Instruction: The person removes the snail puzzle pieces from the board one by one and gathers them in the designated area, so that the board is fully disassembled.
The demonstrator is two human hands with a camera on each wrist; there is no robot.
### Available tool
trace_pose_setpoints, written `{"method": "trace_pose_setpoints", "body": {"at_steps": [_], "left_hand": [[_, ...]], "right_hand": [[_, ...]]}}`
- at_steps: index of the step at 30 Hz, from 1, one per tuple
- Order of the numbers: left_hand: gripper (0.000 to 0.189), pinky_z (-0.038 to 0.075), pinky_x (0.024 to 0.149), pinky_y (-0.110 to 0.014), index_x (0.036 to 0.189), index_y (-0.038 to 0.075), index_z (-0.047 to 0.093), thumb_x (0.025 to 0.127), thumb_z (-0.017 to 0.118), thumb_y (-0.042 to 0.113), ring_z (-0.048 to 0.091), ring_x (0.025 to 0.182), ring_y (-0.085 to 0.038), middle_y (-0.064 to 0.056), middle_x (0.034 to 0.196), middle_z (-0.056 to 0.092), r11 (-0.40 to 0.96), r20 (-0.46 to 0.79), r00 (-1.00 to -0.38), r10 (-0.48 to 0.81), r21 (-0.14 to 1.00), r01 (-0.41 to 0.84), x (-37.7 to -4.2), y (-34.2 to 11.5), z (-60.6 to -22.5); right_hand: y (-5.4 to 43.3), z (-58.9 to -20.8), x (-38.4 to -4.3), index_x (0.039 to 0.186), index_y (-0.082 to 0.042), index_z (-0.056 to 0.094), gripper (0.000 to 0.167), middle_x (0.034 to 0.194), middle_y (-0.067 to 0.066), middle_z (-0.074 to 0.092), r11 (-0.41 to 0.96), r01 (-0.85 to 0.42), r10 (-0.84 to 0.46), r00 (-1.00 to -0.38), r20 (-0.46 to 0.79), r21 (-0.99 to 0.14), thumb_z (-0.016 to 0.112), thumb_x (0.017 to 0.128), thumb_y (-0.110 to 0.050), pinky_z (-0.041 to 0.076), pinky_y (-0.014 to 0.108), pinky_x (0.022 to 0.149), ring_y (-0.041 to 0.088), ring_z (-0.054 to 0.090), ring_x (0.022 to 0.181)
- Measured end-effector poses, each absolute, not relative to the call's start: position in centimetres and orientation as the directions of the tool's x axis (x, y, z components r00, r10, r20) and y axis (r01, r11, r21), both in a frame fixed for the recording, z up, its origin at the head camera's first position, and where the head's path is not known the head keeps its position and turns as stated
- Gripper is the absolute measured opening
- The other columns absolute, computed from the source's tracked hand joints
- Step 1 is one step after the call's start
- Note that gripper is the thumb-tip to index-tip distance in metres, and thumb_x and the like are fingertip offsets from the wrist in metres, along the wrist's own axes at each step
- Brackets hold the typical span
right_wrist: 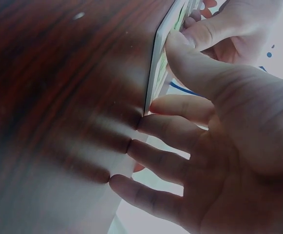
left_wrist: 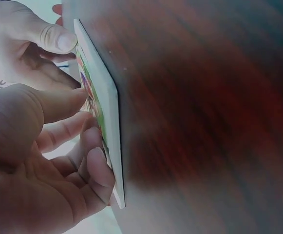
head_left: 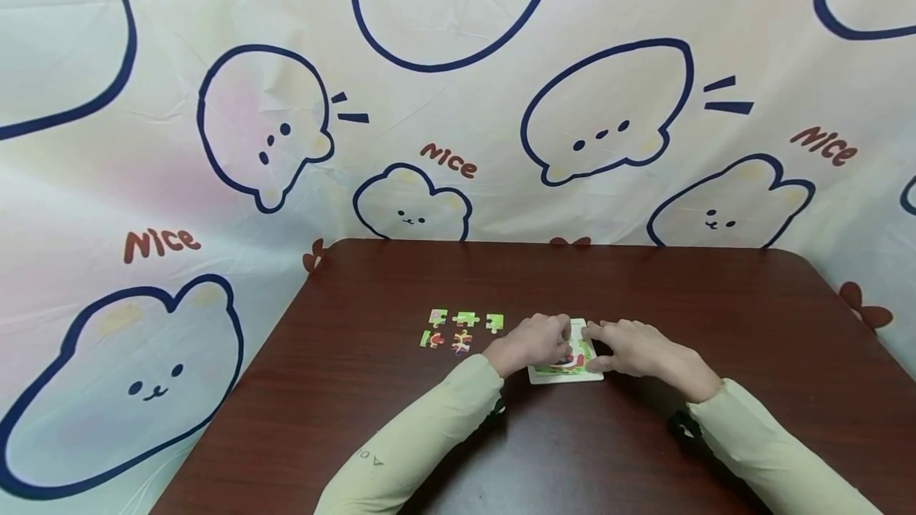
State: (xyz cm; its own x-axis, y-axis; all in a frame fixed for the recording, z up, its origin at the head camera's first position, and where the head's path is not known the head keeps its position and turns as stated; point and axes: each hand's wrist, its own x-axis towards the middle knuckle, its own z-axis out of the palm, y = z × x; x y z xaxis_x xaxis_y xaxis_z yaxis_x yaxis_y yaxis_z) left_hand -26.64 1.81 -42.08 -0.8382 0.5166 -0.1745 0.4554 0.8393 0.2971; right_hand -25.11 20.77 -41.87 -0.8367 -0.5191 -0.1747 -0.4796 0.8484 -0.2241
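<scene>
Head view: bright, fairly even light; pale backdrop (head_left: 436, 118) well exposed, dark table (head_left: 494, 451) with soft greyish sheen at near middle, shadows beneath sleeves (head_left: 429, 420). Puzzle pieces (head_left: 466, 319) small, colours distinct, finer print hard to make out. Left wrist view: dimmer, hazy; backdrop washed near white behind shaded left hand (left_wrist: 48, 151), wood grain soft, blurred. Right wrist view: right hand (right_wrist: 214, 141) backlit, throwing soft dark streaks onto table; backdrop overexposed at lower edge.
</scene>
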Motion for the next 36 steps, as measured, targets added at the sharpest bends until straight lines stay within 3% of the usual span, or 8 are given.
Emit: {"method": "trace_pose_setpoints", "body": {"at_steps": [8, 20, 23, 30, 36], "left_hand": [[0.012, 0.041, 0.065, -0.022, 0.094, 0.017, 0.059, 0.096, 0.063, 0.028, 0.048, 0.077, -0.008, 0.005, 0.085, 0.057, 0.845, -0.138, -0.851, 0.506, 0.275, 0.458, -26.73, 1.95, -42.39], [0.018, 0.042, 0.060, -0.026, 0.087, 0.015, 0.058, 0.093, 0.066, 0.031, 0.051, 0.068, -0.009, 0.005, 0.076, 0.056, 0.857, -0.130, -0.866, 0.482, 0.276, 0.436, -26.41, 2.34, -42.40], [0.018, 0.043, 0.062, -0.027, 0.087, 0.016, 0.059, 0.093, 0.066, 0.031, 0.051, 0.071, -0.009, 0.005, 0.078, 0.057, 0.860, -0.123, -0.870, 0.477, 0.270, 0.433, -26.31, 2.42, -42.43], [0.019, 0.044, 0.064, -0.028, 0.093, 0.016, 0.056, 0.092, 0.068, 0.030, 0.051, 0.073, -0.010, 0.004, 0.083, 0.056, 0.875, -0.131, -0.883, 0.450, 0.260, 0.407, -26.11, 2.62, -42.34], [0.021, 0.044, 0.063, -0.029, 0.099, 0.017, 0.051, 0.093, 0.067, 0.029, 0.052, 0.075, -0.011, 0.002, 0.087, 0.056, 0.883, -0.130, -0.889, 0.440, 0.244, 0.401, -25.82, 2.75, -42.23]], "right_hand": [[20.77, -41.82, -25.13, 0.127, -0.012, 0.062, 0.052, 0.122, 0.019, 0.064, 0.844, -0.493, -0.528, -0.833, -0.165, -0.209, 0.074, 0.084, -0.040, 0.047, 0.037, 0.064, 0.018, 0.058, 0.078], [20.73, -41.81, -25.17, 0.126, -0.013, 0.062, 0.052, 0.125, 0.019, 0.063, 0.845, -0.495, -0.528, -0.832, -0.172, -0.204, 0.074, 0.084, -0.041, 0.046, 0.036, 0.064, 0.016, 0.056, 0.076], [20.73, -41.82, -25.16, 0.126, -0.013, 0.062, 0.052, 0.125, 0.019, 0.064, 0.845, -0.495, -0.528, -0.832, -0.168, -0.202, 0.074, 0.084, -0.041, 0.046, 0.036, 0.064, 0.016, 0.055, 0.075], [20.74, -41.81, -25.12, 0.122, -0.014, 0.063, 0.048, 0.105, 0.010, 0.066, 0.842, -0.498, -0.531, -0.833, -0.157, -0.206, 0.075, 0.084, -0.040, 0.041, 0.032, 0.058, 0.014, 0.049, 0.067], [20.69, -41.80, -25.10, 0.124, -0.012, 0.063, 0.051, 0.119, 0.018, 0.066, 0.843, -0.498, -0.530, -0.833, -0.157, -0.203, 0.075, 0.083, -0.041, 0.047, 0.036, 0.063, 0.017, 0.058, 0.074]]}}
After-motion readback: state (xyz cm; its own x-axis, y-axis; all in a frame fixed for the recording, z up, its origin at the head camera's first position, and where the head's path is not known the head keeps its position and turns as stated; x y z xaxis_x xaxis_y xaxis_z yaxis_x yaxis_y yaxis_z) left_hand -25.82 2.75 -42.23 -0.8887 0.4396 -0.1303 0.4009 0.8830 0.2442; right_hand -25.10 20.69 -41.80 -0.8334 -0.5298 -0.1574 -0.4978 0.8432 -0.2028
